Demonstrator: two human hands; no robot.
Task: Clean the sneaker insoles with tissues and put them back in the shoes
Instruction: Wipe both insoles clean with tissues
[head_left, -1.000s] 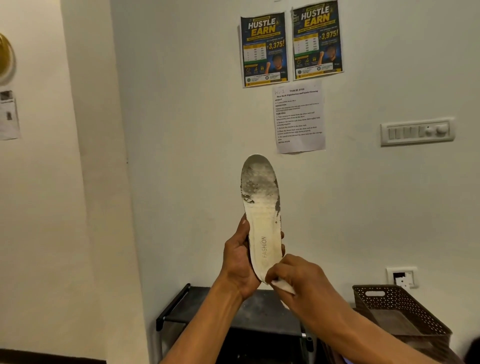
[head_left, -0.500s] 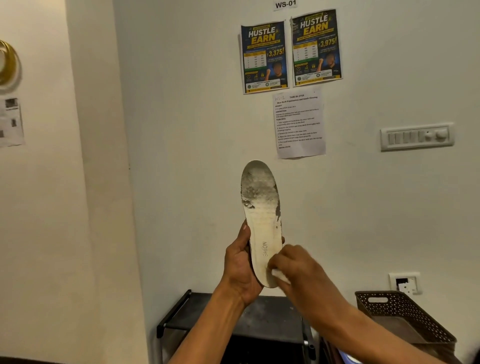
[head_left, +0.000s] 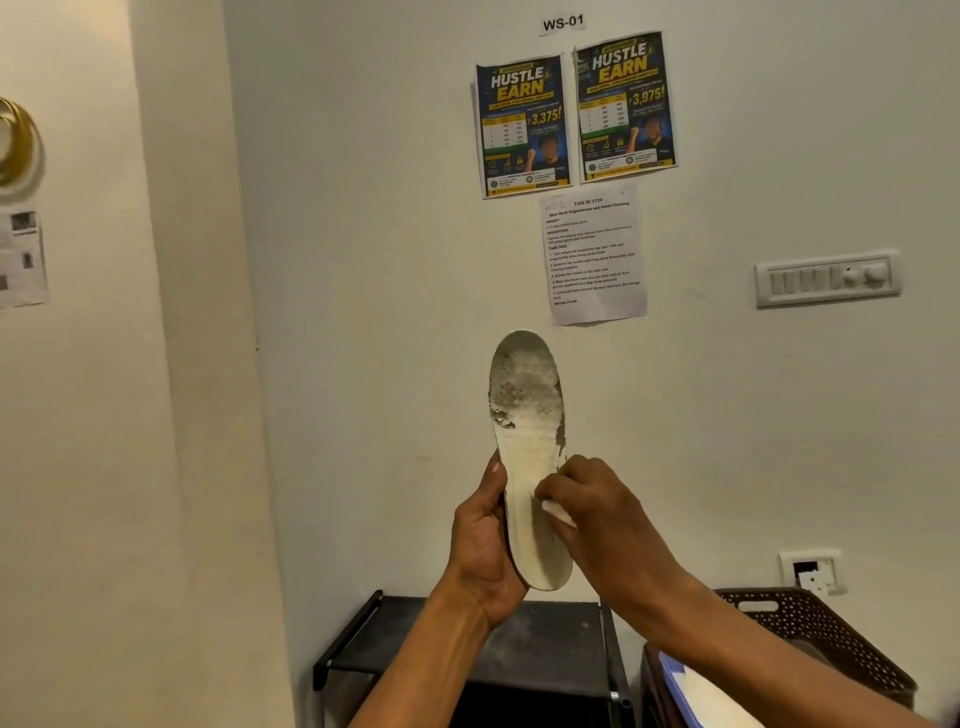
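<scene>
I hold a white sneaker insole (head_left: 529, 410) upright in front of the wall, its toe end up and stained grey and black. My left hand (head_left: 480, 545) grips its heel half from the left, thumb along the edge. My right hand (head_left: 592, 512) presses a small white tissue (head_left: 557, 512) against the insole's middle, covering the printed part. No shoes are in view.
A black shoe rack (head_left: 540, 644) stands below my hands against the wall. To its right is a brown perforated basket (head_left: 810, 629), with something white and blue (head_left: 701, 691) at the bottom edge. Posters, a task sheet and a switch panel (head_left: 828, 278) hang on the wall.
My right hand with the tissue has slid up the insole from the heel toward the middle. The left hand keeps the insole in the same upright pose.
</scene>
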